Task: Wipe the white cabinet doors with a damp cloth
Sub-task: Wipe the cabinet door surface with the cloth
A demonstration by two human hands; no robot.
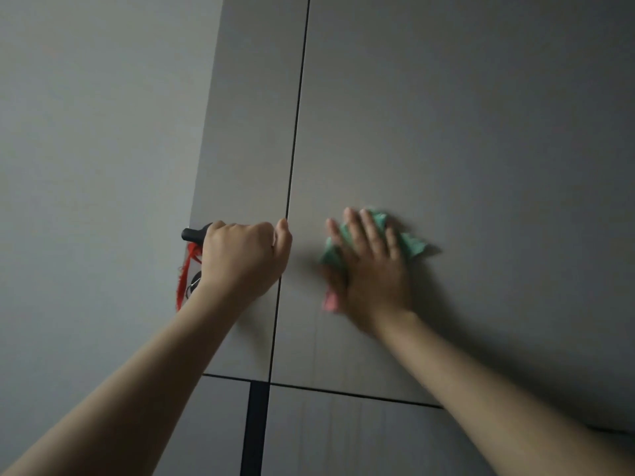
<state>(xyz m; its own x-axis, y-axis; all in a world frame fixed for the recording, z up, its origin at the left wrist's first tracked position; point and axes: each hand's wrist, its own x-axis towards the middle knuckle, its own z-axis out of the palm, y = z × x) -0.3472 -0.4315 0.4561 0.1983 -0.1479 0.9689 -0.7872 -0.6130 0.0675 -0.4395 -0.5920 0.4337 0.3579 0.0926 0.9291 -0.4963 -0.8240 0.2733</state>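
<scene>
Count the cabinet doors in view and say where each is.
4: upper left door beside the left hand, upper right door under the cloth, lower left door, lower right door. More may lie off-frame.

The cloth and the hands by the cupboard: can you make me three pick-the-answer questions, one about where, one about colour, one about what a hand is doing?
1. Where is the cloth?
A. Under the right hand, on the wide door
B. In the left hand
C. On the floor

2. What colour is most of the cloth?
A. Blue
B. Green
C. Black

3. What is the left hand doing?
A. Lying flat
B. Hanging down
C. Gripping a black handle

Answers: 1 A, spread fingers press it on the door. 2 B, green with a pink corner. 3 C, its fingers curl round the handle.
</scene>
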